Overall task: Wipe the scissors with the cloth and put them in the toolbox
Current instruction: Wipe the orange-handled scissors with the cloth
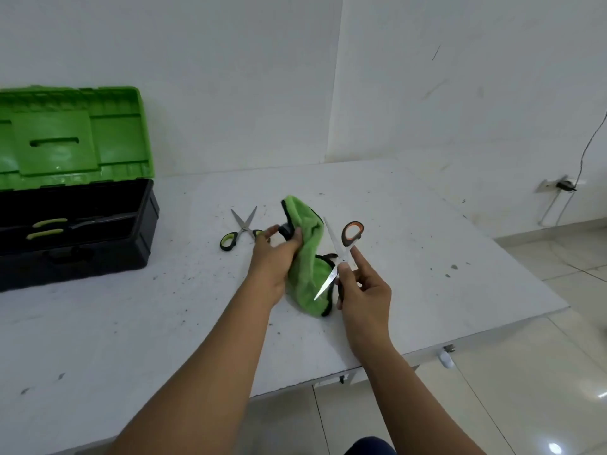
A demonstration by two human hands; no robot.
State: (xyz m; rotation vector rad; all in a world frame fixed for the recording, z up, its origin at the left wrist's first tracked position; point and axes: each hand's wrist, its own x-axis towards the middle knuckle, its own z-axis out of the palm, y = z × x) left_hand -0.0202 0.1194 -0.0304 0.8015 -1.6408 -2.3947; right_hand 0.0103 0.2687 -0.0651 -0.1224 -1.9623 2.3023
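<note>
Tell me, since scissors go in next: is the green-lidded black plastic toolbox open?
Open: the toolbox's green lid stands upright, interior showing.

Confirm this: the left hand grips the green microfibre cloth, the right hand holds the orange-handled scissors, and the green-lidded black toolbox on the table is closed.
One thing is wrong: the green-lidded black toolbox is open, its lid standing upright, as the head view shows. The left hand does grip the green microfibre cloth, and the right hand holds the orange-handled scissors.
</note>
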